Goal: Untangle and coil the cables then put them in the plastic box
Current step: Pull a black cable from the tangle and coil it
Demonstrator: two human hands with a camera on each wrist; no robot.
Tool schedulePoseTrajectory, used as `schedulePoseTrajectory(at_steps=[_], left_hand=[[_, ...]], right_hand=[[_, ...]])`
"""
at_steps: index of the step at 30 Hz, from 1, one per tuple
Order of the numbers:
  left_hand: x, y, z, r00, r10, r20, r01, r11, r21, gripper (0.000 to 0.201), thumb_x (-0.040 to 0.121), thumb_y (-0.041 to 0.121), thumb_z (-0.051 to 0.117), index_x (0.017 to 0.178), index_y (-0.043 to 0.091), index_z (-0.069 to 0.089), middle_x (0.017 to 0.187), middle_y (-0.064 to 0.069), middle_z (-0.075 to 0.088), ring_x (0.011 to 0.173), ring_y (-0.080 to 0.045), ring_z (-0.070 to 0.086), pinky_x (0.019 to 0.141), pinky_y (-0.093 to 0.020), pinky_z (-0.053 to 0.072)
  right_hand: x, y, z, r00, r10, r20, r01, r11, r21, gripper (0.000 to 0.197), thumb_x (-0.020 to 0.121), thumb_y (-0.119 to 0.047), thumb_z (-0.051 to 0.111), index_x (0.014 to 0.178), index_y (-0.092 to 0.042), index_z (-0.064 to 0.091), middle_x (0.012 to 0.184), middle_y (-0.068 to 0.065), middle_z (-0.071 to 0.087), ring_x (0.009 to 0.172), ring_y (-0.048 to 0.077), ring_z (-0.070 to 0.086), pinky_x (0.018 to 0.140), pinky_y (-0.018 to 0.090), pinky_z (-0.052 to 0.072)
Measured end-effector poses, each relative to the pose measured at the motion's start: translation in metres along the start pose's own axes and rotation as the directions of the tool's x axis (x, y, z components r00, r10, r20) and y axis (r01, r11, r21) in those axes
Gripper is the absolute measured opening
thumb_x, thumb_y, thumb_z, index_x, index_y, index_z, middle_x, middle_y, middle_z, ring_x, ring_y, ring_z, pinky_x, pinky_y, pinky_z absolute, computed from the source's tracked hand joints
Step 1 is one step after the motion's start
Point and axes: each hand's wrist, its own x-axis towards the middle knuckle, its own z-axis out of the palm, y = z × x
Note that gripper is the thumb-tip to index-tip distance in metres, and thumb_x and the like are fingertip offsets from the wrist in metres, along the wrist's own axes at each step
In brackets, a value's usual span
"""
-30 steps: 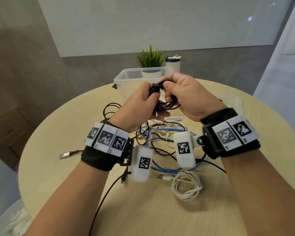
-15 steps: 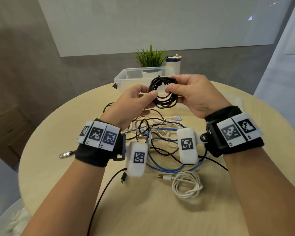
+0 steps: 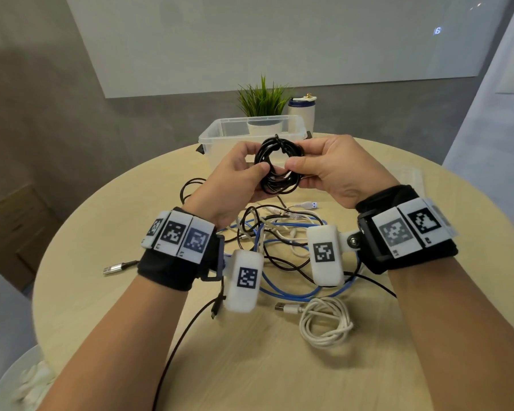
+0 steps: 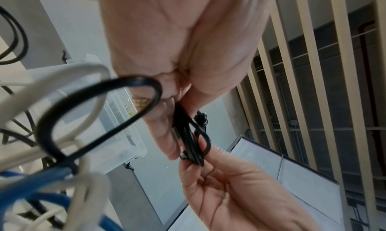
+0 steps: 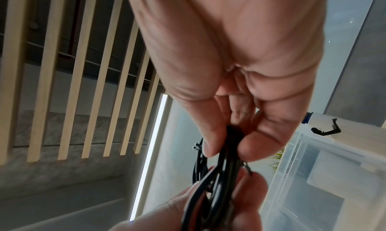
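Note:
Both hands hold a coiled black cable (image 3: 279, 167) in the air, in front of the clear plastic box (image 3: 214, 137). My left hand (image 3: 235, 179) pinches the coil's left side between thumb and fingers. My right hand (image 3: 324, 170) pinches its right side. In the left wrist view the black coil (image 4: 191, 139) sits between the fingertips of both hands. In the right wrist view the thumb and fingers clamp the black strands (image 5: 227, 155), with the box (image 5: 313, 168) beyond. Below the hands a tangle of black, blue and white cables (image 3: 279, 241) lies on the round table (image 3: 101, 292).
A coiled white USB cable (image 3: 324, 324) lies near the table's front. A loose black cable (image 3: 184, 336) trails toward the near edge, and a silver USB plug (image 3: 116, 266) lies at the left. A potted plant (image 3: 261, 102) and a white bottle (image 3: 303, 111) stand behind the box.
The hands have moved apart and the black coil has opened from a squeezed bundle into a round loop held at both sides. Both hands have risen slightly toward the box.

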Motion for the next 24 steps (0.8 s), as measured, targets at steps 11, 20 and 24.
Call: schedulePoseTrajectory(at_steps=[11,20,24], left_hand=[[0.000,0.003,-0.013,0.997,-0.072,0.027,0.065,0.977,0.201,0.011,0.094,0.005,0.054,0.096,0.013,0.061,0.089,-0.004,0.068,0.082,-0.013,0.064,0.075,-0.026,0.055],[-0.002,0.002,-0.010,0.997,-0.048,0.067,0.030,0.966,0.255,0.036,0.091,-0.005,0.055,0.112,0.024,0.058,0.088,-0.010,0.066,0.076,-0.019,0.067,0.061,-0.025,0.056],[-0.003,0.001,-0.005,0.999,-0.022,0.031,0.011,0.950,0.313,0.008,0.094,0.020,0.059,0.100,0.021,0.062,0.083,-0.009,0.068,0.073,-0.016,0.066,0.054,-0.023,0.052]], right_hand=[[0.003,0.003,-0.003,1.000,0.019,-0.021,-0.021,0.996,-0.085,0.030,0.086,0.000,0.066,0.116,-0.003,0.065,0.096,0.009,0.070,0.083,0.020,0.068,0.075,0.036,0.058],[-0.001,0.002,-0.003,0.999,0.027,0.018,-0.022,0.975,-0.222,0.015,0.089,-0.004,0.064,0.086,-0.019,0.069,0.078,0.004,0.066,0.070,0.015,0.062,0.061,0.024,0.054],[-0.003,0.001,-0.003,0.998,0.030,0.052,-0.017,0.972,-0.235,0.015,0.085,-0.004,0.068,0.090,-0.018,0.071,0.074,0.001,0.067,0.064,0.012,0.064,0.057,0.022,0.052]])
